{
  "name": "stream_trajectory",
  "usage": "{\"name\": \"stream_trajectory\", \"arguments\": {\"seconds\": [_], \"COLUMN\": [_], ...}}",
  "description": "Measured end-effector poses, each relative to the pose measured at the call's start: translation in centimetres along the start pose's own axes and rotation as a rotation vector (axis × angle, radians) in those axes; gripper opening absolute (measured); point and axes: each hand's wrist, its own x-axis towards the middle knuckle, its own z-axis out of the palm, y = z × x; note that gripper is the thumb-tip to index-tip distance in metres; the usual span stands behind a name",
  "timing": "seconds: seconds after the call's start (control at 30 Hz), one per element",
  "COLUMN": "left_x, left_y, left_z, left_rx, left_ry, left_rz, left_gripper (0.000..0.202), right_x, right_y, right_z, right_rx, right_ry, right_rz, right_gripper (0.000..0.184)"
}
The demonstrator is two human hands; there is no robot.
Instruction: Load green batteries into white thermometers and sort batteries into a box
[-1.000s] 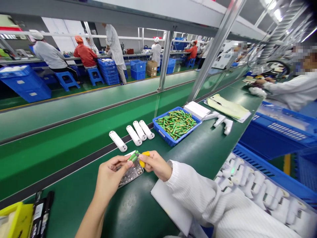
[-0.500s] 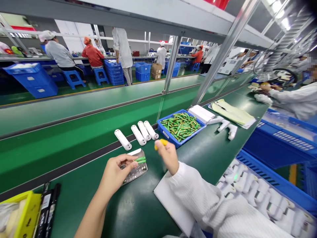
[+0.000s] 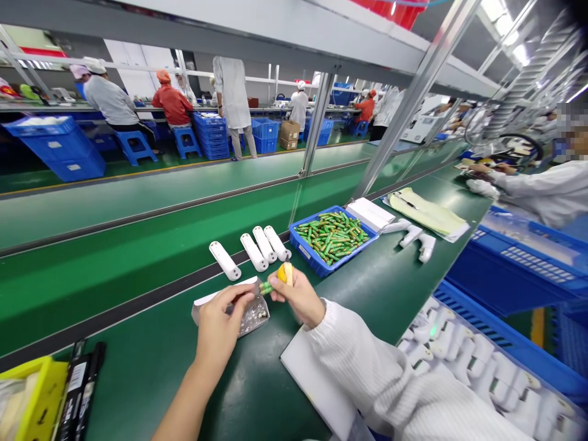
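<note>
Two green batteries [image 3: 266,288] sit between my hands, over a small open white box [image 3: 250,324] with little shiny metal parts in clear plastic. My left hand [image 3: 225,315] is closed in a pinch at their left end. My right hand [image 3: 298,297] grips a short yellow tool [image 3: 285,273] with a dark tip, its kind unclear, and its fingertips touch the batteries' right end. Just beyond lie several white handheld device bodies [image 3: 225,261]. A blue tray [image 3: 309,256] full of green batteries stands behind my right hand.
White device parts [image 3: 426,248], white boxes [image 3: 370,214] and yellow paper with a pen [image 3: 427,211] lie to the right. A white board [image 3: 316,380] is under my right sleeve. A yellow bin [image 3: 46,392] and black markers [image 3: 87,392] are at left. A blue crate [image 3: 487,312] stands lower right.
My right hand has come left and down with the yellow tool, up to the batteries. My left hand has stayed over the box; the batteries now lie between both hands' fingertips.
</note>
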Motion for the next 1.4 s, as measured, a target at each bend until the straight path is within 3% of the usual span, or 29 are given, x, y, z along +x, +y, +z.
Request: {"name": "stream_trajectory", "arguments": {"seconds": [0.07,0.17,0.23,0.3,0.4,0.5,0.6,0.8,0.93,1.03,1.13,1.3,1.4], "left_x": [0.0,-0.1,-0.2,-0.3,-0.4,-0.4,-0.3,-0.6,-0.8,-0.7,-0.2,0.5,0.8], "left_y": [-0.1,-0.1,0.1,0.2,0.4,0.6,1.0,1.0,0.1,-0.5,-0.7,-0.1,0.5], "left_z": [-0.4,-0.5,-0.3,0.2,0.8,1.0,1.1,1.6,2.0,1.9,1.3,0.2,-0.1], "left_rx": [0.121,0.378,0.562,0.677,0.698,0.668,0.663,0.623,0.554,0.345,0.132,-0.434,-0.675], "left_ry": [-0.013,-0.205,-0.308,-0.376,-0.472,-0.526,-0.546,-0.593,-0.532,-0.449,-0.368,-0.185,-0.088], "left_rz": [0.024,0.114,0.156,0.141,0.135,0.157,0.125,0.05,0.037,-0.052,-0.188,-0.403,-0.493], "left_gripper": [0.017,0.018,0.022,0.026,0.035,0.035,0.025,0.015,0.017,0.012,0.014,0.038,0.05], "right_x": [0.5,1.8,2.8,3.8,4.5,4.5,3.8,2.3,1.4,0.7,0.0,-0.9,-1.5], "right_y": [-0.9,-2.3,-2.6,-2.1,-0.6,0.1,-0.4,-1.7,-1.6,-1.4,-0.8,0.5,0.6], "right_z": [-1.2,-4.6,-7.5,-10.1,-12.3,-12.2,-10.8,-7.4,-5.1,-3.6,-2.6,-1.0,-0.1], "right_rx": [-0.145,-0.514,-0.762,-0.968,-1.127,-1.141,-1.094,-0.971,-0.866,-0.756,-0.671,-0.377,-0.305], "right_ry": [0.203,0.582,0.781,0.806,0.717,0.75,0.781,0.67,0.567,0.428,0.27,-0.1,-0.222], "right_rz": [-0.154,-0.509,-0.651,-0.642,-0.55,-0.557,-0.619,-0.703,-0.717,-0.708,-0.599,-0.35,-0.276], "right_gripper": [0.03,0.017,0.013,0.011,0.011,0.015,0.019,0.02,0.013,0.007,0.023,0.032,0.033]}}
